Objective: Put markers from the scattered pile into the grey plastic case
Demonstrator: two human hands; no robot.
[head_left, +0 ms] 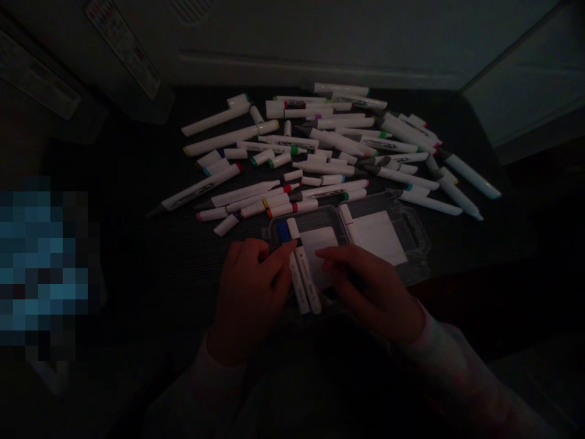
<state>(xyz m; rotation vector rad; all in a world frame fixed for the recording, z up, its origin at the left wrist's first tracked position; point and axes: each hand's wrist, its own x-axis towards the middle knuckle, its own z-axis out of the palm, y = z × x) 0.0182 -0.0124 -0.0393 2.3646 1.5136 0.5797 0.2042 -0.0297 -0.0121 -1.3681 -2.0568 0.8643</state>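
Note:
A clear plastic case (423,241) lies unfolded before me, with white inserts in both halves. Two white markers (307,274) lie side by side in its left half; the left one has a blue cap (284,230). My left hand (251,289) is at the case's left edge, its index finger stretched onto the markers near their caps and its thumb apart, lower down. Its other fingers curl under. Over the middle of the case hovers my right hand (377,289), fingers apart, with nothing visible in it. Another white marker piece (346,216) lies in the right half.
Many loose white markers (333,143) with coloured ends and separate caps are heaped behind the case on the dark ridged surface (137,262). A pale panel (320,36) rises at the back. Labelled cases (123,46) stand at the left. The scene is very dim.

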